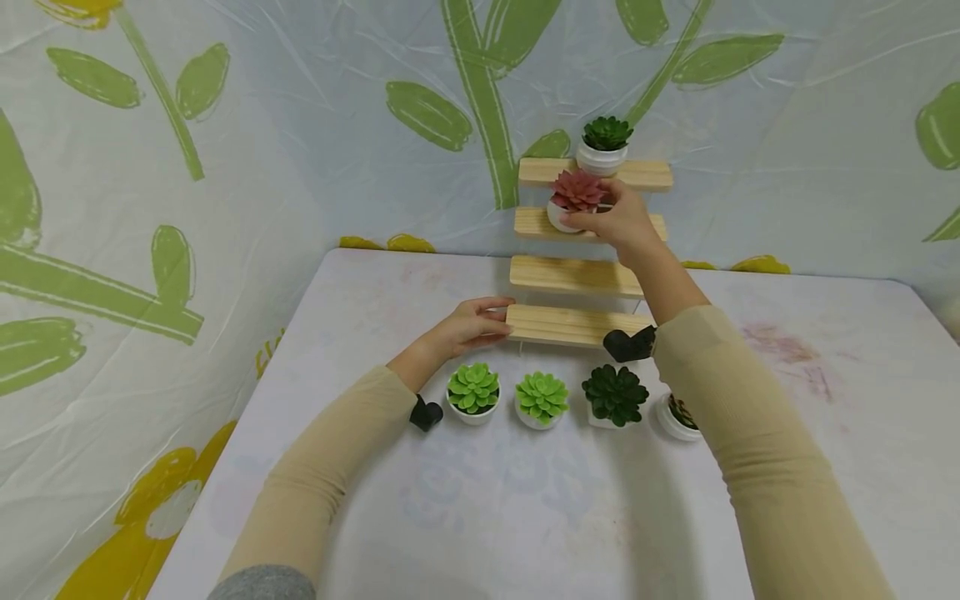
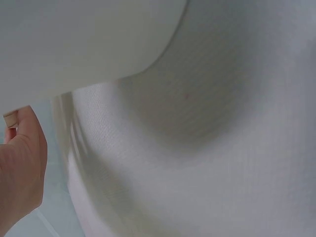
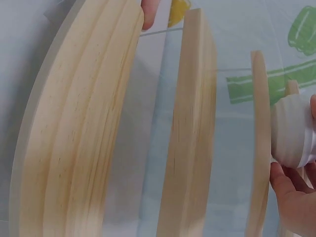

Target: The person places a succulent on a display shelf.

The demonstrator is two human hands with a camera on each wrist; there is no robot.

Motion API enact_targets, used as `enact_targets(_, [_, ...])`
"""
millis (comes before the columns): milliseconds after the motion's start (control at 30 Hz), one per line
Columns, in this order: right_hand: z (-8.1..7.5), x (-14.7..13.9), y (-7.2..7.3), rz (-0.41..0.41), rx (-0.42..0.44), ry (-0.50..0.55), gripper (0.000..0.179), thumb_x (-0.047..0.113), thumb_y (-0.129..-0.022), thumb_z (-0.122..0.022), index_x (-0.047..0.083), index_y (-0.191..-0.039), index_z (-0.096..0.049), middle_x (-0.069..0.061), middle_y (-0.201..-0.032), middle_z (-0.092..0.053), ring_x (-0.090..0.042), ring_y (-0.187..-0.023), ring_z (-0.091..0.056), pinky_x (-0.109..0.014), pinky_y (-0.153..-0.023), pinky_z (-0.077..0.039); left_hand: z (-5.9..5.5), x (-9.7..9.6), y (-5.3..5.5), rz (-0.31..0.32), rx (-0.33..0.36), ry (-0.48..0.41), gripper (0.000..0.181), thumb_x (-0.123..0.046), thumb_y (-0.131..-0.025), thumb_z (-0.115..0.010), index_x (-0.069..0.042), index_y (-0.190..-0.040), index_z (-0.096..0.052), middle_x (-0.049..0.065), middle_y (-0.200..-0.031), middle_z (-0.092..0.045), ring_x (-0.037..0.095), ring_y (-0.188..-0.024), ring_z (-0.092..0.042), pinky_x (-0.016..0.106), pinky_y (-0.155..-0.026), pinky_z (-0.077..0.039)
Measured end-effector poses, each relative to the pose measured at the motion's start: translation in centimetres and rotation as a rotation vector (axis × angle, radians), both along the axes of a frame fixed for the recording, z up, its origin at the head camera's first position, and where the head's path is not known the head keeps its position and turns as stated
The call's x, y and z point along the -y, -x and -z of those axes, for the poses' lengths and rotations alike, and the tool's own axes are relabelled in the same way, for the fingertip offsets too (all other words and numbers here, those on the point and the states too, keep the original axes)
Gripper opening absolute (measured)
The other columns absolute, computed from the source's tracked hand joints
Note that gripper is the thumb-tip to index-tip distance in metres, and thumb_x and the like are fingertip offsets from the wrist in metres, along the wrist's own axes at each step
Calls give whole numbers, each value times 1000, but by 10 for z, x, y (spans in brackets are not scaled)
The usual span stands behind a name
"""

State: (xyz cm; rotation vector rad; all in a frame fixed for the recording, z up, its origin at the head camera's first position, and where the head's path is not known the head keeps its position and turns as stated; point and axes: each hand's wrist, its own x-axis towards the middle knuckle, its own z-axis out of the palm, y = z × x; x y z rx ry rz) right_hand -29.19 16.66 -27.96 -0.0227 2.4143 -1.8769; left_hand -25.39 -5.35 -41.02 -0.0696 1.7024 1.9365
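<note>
A stepped wooden plant stand (image 1: 573, 275) has several pale boards on clear supports. My right hand (image 1: 628, 223) grips a red potted succulent (image 1: 576, 192) at the second board from the top. In the right wrist view, its white pot (image 3: 292, 131) sits right at the board's surface, thumb and fingers around it. My left hand (image 1: 463, 327) holds the left end of the lowest board, which shows between its fingers in the left wrist view. On the top board stands a dark green succulent in a white pot (image 1: 602, 158).
In front of the stand, a row of potted plants stands on the white table (image 1: 525, 517): two bright green succulents (image 1: 473, 389) (image 1: 542, 397), a dark green one (image 1: 615, 395) and a pot (image 1: 677, 419) partly hidden by the right sleeve. A leaf-patterned cloth (image 1: 322, 150) hangs behind.
</note>
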Motion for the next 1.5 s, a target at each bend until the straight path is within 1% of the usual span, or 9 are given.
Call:
enact_targets(200, [-4, -7, -1, -10, 15, -17, 73, 17, -81, -73, 14, -143, -34, -8, -134, -42, -16, -111, -45, -28, -82, -45, -1, 0, 0, 8, -19, -2, 56, 13, -85, -58, -6, -137, -47, 19, -133, -48, 30, -117, -50, 38, -96, -43])
enact_targets(467, [-7, -24, -7, -76, 18, -37, 73, 19, -84, -70, 13, -145, -31, -10, -142, -34, -22, -123, -38, -38, -98, -39, -3, -1, 0, 3, -7, 2, 56, 13, -85, -58, -7, -136, -48, 19, -132, -49, 27, -111, -53, 38, -97, -43])
enact_targets(700, [-8, -44, -17, -139, 20, -65, 72, 16, -88, -65, 10, -148, -25, -19, -144, -28, -30, -129, -32, -39, -103, -36, -2, -1, 0, 0, -1, 0, 55, 12, -85, -59, -7, -136, -48, 19, -131, -49, 27, -111, -53, 39, -97, -42])
enact_targets(900, [-5, -59, -27, -162, 13, -82, 72, 17, -88, -66, 11, -147, -26, -17, -143, -31, -28, -127, -34, -42, -106, -30, -1, -1, -1, -8, 9, -1, 55, 12, -85, -59, -7, -136, -48, 18, -132, -50, 29, -113, -53, 38, -97, -43])
enact_targets(1000, [-4, -68, -33, -178, 5, -124, 70, 20, -88, -66, 13, -146, -28, -16, -143, -32, -27, -126, -35, -43, -106, -29, -1, -1, -1, -7, 9, 3, 56, 12, -85, -59, -7, -136, -48, 18, -132, -49, 28, -113, -53, 37, -96, -43])
enact_targets(1133, [-2, -78, -42, -214, -1, -174, 68, 21, -89, -64, 12, -146, -28, -16, -142, -32, -27, -125, -36, -38, -102, -35, -1, -2, -2, -6, 10, 9, 56, 12, -85, -59, -7, -136, -49, 18, -133, -49, 28, -113, -53, 37, -95, -44])
enact_targets(1267, [2, -89, -53, -223, -13, -195, 64, 18, -90, -63, 11, -144, -31, -11, -138, -38, -22, -122, -40, -24, -93, -40, 0, -2, -2, -7, 12, 14, 56, 11, -85, -60, -8, -136, -49, 18, -133, -49, 28, -114, -53, 37, -96, -43])
enact_targets(1367, [5, -97, -62, -209, -39, -177, 60, 13, -90, -63, 10, -142, -34, -3, -130, -46, -15, -116, -44, -17, -86, -42, 1, -2, -2, -12, 17, 8, 56, 12, -85, -60, -8, -136, -49, 18, -133, -49, 28, -113, -53, 38, -96, -43])
enact_targets(1500, [11, -107, -73, -204, -72, -149, 57, 7, -90, -62, 7, -140, -36, 10, -119, -52, -7, -110, -49, -14, -82, -44, 1, -2, -1, -17, 21, 5, 56, 12, -85, -60, -8, -135, -50, 17, -132, -50, 27, -112, -53, 37, -96, -43])
